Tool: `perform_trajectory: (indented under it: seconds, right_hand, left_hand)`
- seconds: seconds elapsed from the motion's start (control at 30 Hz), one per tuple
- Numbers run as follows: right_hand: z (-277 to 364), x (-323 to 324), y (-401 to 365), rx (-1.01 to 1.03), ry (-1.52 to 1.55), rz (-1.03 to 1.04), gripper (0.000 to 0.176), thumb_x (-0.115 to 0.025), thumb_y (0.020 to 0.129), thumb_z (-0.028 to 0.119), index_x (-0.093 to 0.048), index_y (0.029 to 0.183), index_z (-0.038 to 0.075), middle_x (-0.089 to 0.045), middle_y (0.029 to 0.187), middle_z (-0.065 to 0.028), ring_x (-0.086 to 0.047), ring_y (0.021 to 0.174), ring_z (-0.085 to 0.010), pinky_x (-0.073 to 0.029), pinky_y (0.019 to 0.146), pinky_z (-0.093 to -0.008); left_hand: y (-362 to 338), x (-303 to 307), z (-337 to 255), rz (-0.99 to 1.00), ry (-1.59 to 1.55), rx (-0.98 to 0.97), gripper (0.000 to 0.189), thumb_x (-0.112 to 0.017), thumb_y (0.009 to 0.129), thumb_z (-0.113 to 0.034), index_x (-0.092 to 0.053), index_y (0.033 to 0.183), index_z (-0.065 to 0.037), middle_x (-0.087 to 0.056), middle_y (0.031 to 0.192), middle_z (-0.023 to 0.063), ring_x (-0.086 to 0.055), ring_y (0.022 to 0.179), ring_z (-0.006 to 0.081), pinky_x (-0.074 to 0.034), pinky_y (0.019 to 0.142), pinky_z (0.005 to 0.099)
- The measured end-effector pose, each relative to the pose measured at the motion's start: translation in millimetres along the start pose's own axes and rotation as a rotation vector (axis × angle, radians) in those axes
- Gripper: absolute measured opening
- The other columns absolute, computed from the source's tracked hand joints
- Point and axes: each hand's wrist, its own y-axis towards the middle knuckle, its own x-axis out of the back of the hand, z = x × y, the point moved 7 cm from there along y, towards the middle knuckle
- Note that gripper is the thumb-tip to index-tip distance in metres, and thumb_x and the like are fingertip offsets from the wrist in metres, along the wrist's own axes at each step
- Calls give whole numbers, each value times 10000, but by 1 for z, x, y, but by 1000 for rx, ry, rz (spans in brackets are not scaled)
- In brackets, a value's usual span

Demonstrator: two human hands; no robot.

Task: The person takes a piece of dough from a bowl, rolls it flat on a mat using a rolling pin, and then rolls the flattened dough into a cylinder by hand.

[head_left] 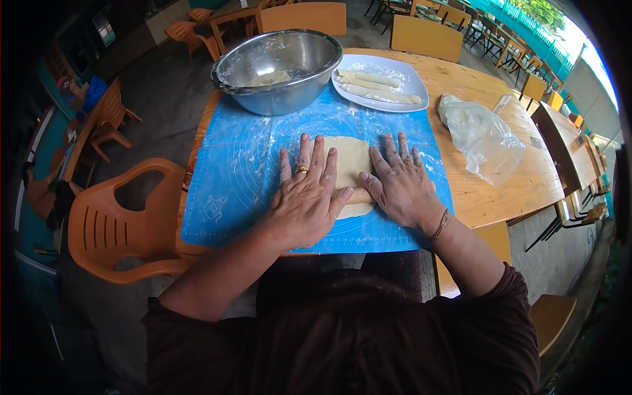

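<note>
A flattened sheet of pale dough (349, 155) lies on the blue measuring mat (227, 164). Across its near part runs a wooden rolling pin (359, 196), mostly covered by my hands. My left hand (308, 191), floury and wearing a ring, presses flat over the pin's left end with its fingers stretched out. Over the right end rests my right hand (405, 184), also flat with fingers spread. Neither hand wraps round the pin. Dough shows both beyond and on the near side of it.
A large steel bowl (283, 99) with floury contents stands at the mat's back left. Beside it, a white plate (418, 82) holds rolled dough pieces (378, 92). A clear plastic bag (484, 141) lies on the wooden table (520, 191) at right. An orange chair (125, 220) stands left.
</note>
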Motion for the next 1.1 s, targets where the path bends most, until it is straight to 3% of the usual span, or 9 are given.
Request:
perform_trajectory:
  seconds: [0.27,0.5,0.67,0.9,0.97,1.0,1.07,1.1]
  right_hand:
    - [7,9,-26,50,95,-241,734,-423,1003,460,-277,1478,-81,-251,1530,-339,-163,1466,-461,-136,1188,-558]
    - [10,5,-54,113,101,-128,737,-462,995,437,-271,1474,-89,-249,1527,-345,-214,1447,-474,-216,1161,-565]
    - [17,13,-78,208,114,-149,720,-495,991,396,-272,1466,-98,-232,1533,-346,-224,1443,-478,-227,1155,-564]
    - [19,14,-98,273,201,-131,699,-580,958,297,-276,1481,-53,-218,1547,-328,-219,1446,-478,-194,1170,-557]
    - [18,16,-100,282,202,-199,600,-632,909,194,-408,1428,-8,-363,1491,-277,-359,1381,-445,-297,1123,-525]
    - [17,15,-100,283,200,-200,600,-632,909,194,-408,1428,-8,-363,1491,-277,-359,1381,-445,-297,1123,-525]
    - [11,17,-98,246,304,-221,430,-645,864,96,-572,1281,20,-547,1297,-186,-528,1188,-368,-429,971,-478]
    - [12,19,-97,252,302,-224,430,-645,864,96,-572,1281,20,-547,1297,-186,-528,1188,-368,-429,971,-478]
  left_hand:
    - [-17,4,-14,-35,-33,-71,705,-348,1022,-415,-338,1413,171,-178,1549,346,-69,1480,467,-41,1165,619]
    - [-43,13,-32,-34,-58,-121,686,-434,991,-392,-380,1383,169,-238,1522,353,-156,1469,449,-84,1184,571]
    - [-60,18,-42,-10,-154,-163,613,-552,927,-213,-370,1363,177,-274,1493,344,-229,1439,457,-160,1181,537]
    - [-77,13,-43,-94,-192,-214,542,-543,887,-62,-396,1367,140,-421,1398,308,-393,1338,449,-264,1138,530]
    - [-80,14,-41,-159,-244,-243,478,-530,877,-4,-465,1342,87,-501,1320,255,-498,1215,409,-354,1066,508]
    - [-80,17,-41,-162,-244,-243,478,-530,877,-4,-465,1342,87,-501,1320,255,-498,1215,409,-354,1066,508]
    - [-76,25,-39,-121,-311,-188,414,-545,860,34,-547,1273,50,-552,1230,216,-546,1110,370,-423,984,464]
    - [-74,27,-36,-127,-308,-185,414,-545,860,34,-547,1273,50,-552,1230,216,-546,1110,370,-423,984,464]
